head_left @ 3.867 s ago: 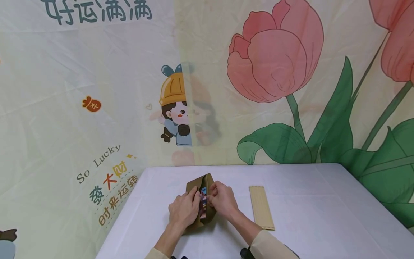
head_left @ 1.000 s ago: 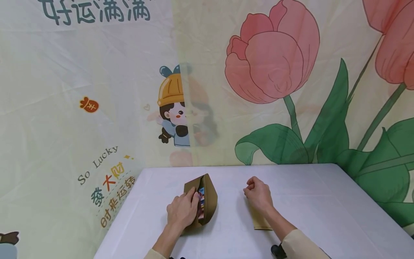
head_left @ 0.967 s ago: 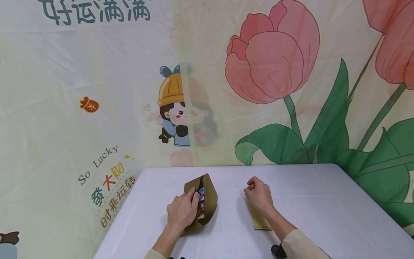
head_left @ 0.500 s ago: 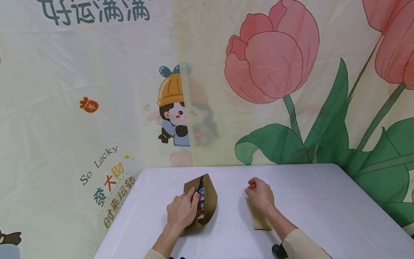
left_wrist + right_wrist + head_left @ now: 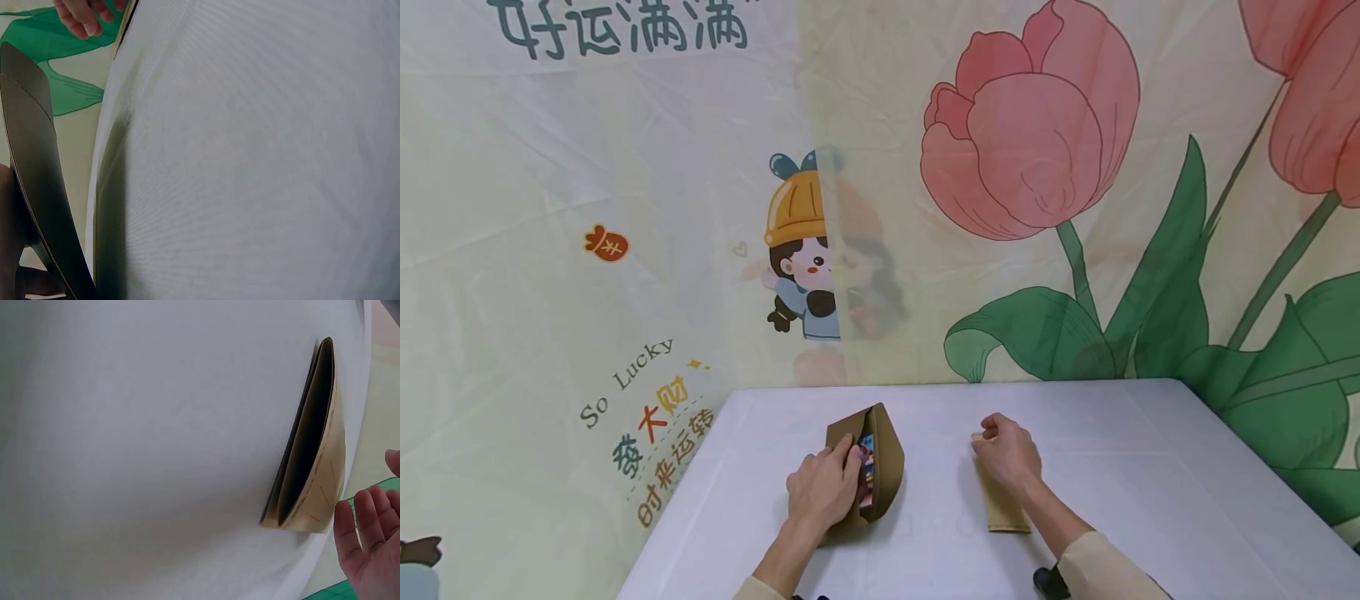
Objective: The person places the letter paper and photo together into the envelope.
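Note:
A brown kraft paper envelope (image 5: 889,467) stands tilted on the table with its mouth gaping. Inside it shows a strip of a colourful printed card (image 5: 867,471). My left hand (image 5: 823,492) grips the envelope's left side, its fingers over the front panel. In the left wrist view, the envelope (image 5: 37,162) rises at the left edge, hiding part of the hand. My right hand (image 5: 1009,452) hovers over a flat, narrow tan paper sleeve (image 5: 1003,508), covering its upper part. The right wrist view shows the sleeve (image 5: 322,481) with its side gaping and the loosely bent fingers (image 5: 369,519) holding nothing.
A white cloth covers the table (image 5: 1150,483). Behind it hangs a printed backdrop (image 5: 880,192) with tulips and lettering. Dark wrist camera gear (image 5: 1049,582) shows by the right sleeve.
My right hand has left the envelope's mouth and moved right, over the tan sleeve; lately it drifts slightly right and down, baring the sleeve's top corner. The left hand keeps its grip.

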`<state>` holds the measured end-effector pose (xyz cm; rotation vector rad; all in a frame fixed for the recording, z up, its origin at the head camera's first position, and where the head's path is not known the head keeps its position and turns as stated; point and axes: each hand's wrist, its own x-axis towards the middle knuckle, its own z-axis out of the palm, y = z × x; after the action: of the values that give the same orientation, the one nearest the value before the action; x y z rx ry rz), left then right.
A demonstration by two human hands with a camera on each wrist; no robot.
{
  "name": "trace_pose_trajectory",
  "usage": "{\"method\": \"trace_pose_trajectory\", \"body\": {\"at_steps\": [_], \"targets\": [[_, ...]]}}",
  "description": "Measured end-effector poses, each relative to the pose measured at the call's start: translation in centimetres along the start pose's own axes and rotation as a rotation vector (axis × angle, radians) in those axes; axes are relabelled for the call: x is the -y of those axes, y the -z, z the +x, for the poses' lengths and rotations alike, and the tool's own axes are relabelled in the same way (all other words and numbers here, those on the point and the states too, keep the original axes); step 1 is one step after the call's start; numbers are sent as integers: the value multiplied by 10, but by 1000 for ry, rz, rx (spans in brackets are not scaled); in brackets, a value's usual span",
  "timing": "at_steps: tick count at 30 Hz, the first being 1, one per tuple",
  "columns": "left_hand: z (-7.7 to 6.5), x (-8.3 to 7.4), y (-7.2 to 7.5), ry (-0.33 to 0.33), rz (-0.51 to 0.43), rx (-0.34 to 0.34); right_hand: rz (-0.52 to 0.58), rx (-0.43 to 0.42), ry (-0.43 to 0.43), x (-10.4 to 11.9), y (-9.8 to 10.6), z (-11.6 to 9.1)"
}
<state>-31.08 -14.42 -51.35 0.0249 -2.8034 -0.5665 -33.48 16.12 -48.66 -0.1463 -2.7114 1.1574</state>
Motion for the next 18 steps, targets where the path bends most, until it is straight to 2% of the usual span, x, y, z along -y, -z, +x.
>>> {"method": "trace_pose_trajectory", "body": {"at_steps": [18], "targets": [[1,1,-3,-5,11,-8,-226,94,-27,-12,4,-2]]}}
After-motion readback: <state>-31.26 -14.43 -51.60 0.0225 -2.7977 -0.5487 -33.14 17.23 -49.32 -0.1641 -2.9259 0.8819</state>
